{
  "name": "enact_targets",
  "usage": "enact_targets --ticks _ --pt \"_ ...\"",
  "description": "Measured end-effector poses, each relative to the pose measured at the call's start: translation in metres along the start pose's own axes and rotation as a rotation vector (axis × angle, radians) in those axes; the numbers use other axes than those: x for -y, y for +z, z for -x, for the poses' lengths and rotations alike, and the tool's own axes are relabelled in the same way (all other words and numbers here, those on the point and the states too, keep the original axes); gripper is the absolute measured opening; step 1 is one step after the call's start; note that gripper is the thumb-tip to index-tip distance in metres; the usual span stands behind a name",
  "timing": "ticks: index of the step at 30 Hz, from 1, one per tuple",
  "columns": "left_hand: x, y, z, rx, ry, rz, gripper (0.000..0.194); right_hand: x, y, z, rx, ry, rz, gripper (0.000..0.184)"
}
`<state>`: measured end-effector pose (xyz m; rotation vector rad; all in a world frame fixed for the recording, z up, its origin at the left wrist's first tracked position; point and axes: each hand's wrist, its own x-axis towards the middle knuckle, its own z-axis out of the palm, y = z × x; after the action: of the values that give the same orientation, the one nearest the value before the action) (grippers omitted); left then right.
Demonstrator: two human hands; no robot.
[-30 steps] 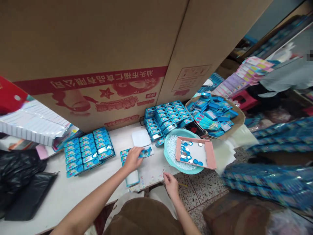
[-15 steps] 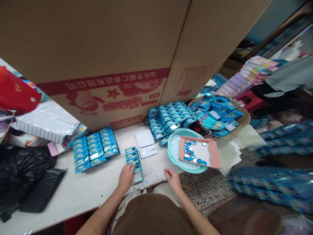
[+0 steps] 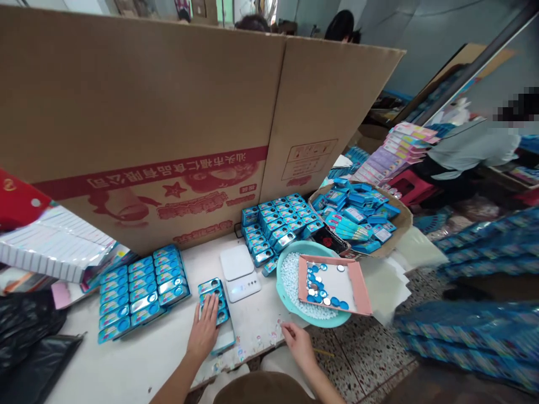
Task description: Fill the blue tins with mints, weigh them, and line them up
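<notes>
My left hand (image 3: 204, 325) lies with fingers stretched out over a short row of small blue boxes (image 3: 209, 285) with round windows. They sit on a shallow tray (image 3: 225, 338) near the table's front edge, its near part bare and pale. My right hand (image 3: 298, 341) is by the table edge, below the teal basin, with its fingers curled and pinched together. Anything between those fingertips is too small to make out. Between the hands and the cardboard stands a white digital scale (image 3: 237, 263) with nothing on its plate.
Stacked blue boxes (image 3: 143, 289) stand left, and another stack (image 3: 280, 219) behind the scale. A teal basin (image 3: 283, 300) of white beads carries a pink box lid (image 3: 362, 286) with blue discs. Loose boxes fill a carton (image 3: 406, 216). A tall cardboard panel (image 3: 168, 101) closes the back.
The view has tilted up, showing people beyond the cardboard. My left hand has gone from curled fingers at the row's near end to flat fingers over the boxes. My right hand stays pinched.
</notes>
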<state>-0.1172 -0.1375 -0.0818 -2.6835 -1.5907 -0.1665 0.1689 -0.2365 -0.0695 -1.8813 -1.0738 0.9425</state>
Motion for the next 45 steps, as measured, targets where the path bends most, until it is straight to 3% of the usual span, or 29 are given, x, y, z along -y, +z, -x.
enact_targets --ticks 4,7,9,12,15,17,20,23,26,29,33,36,39,42,45 --pt "0.007 0.006 0.004 -0.034 0.012 -0.021 0.064 0.007 -0.011 -0.024 0.011 -0.058 -0.013 0.027" --pt "0.000 -0.006 -0.023 -0.106 0.046 0.002 0.070 0.011 -0.025 -0.045 0.011 -0.088 -0.047 0.027" --pt "-0.012 -0.023 -0.069 -0.166 0.046 0.028 0.067 0.010 -0.035 -0.057 0.010 -0.097 -0.067 0.028" --pt "-0.034 -0.053 -0.168 -0.261 0.012 0.069 0.062 0.004 -0.050 -0.070 -0.015 -0.108 -0.078 0.029" --pt "-0.052 -0.072 -0.267 -0.261 0.010 0.073 0.055 -0.008 -0.060 -0.075 -0.050 -0.130 -0.089 0.031" --pt "-0.060 -0.075 -0.315 -0.227 -0.012 0.030 0.054 -0.017 -0.064 -0.075 -0.103 -0.142 -0.099 0.035" --pt "-0.065 -0.069 -0.351 -0.149 -0.065 -0.066 0.051 -0.028 -0.069 -0.074 -0.175 -0.147 -0.116 0.039" --pt "-0.063 -0.059 -0.358 -0.117 -0.067 -0.146 0.036 -0.031 -0.078 -0.075 -0.178 -0.145 -0.122 0.038" --pt "-0.064 -0.053 -0.355 -0.083 -0.005 -0.133 0.026 -0.025 -0.091 -0.078 -0.090 -0.143 -0.095 0.032" --pt "-0.068 -0.055 -0.347 -0.027 0.000 -0.076 0.029 -0.015 -0.101 -0.082 -0.031 -0.136 -0.067 0.030" --pt "-0.067 -0.073 -0.304 -0.075 -0.116 0.024 0.041 -0.008 -0.105 -0.087 0.028 -0.132 -0.031 0.032" --pt "-0.060 -0.096 -0.234 -0.172 -0.186 0.174 0.041 -0.010 -0.102 -0.091 0.093 -0.137 -0.002 0.031" --pt "-0.055 -0.117 -0.140 -0.192 -0.274 0.256 0.037 -0.012 -0.098 -0.097 0.162 -0.171 0.017 0.030" --pt "-0.058 -0.125 -0.051 -0.127 -0.322 0.322 0.036 -0.011 -0.092 -0.101 0.208 -0.211 0.048 0.030" --pt "-0.066 -0.121 0.012 -0.016 -0.347 0.394 0.032 -0.009 -0.086 -0.101 0.228 -0.243 0.112 0.030"
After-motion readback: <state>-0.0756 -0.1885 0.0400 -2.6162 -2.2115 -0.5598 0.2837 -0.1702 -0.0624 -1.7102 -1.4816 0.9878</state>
